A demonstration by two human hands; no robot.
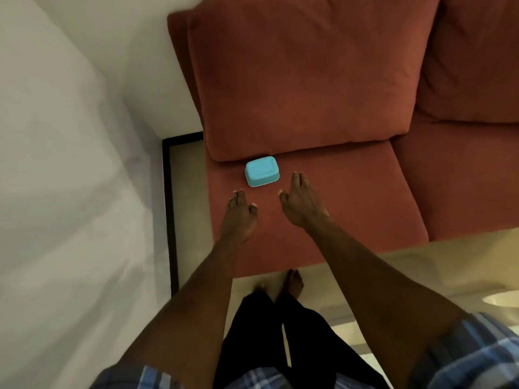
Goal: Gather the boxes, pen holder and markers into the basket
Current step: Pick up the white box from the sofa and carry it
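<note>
A small light-blue plastic box (262, 171) with a lid lies on the red sofa seat (337, 197), close against the back cushion. My left hand (240, 213) is stretched out just below and left of the box, fingers straight, not touching it. My right hand (300, 199) reaches in from the right of the box, fingers straight and thumb spread, a short gap away from it. Both hands hold nothing. No basket, pen holder or markers are in view.
A large red back cushion (303, 80) stands behind the box, a second one (477, 60) to the right. White wall (70, 164) and a black-framed panel (171, 214) lie left of the sofa. My feet (292, 283) stand on pale floor by the sofa's front edge.
</note>
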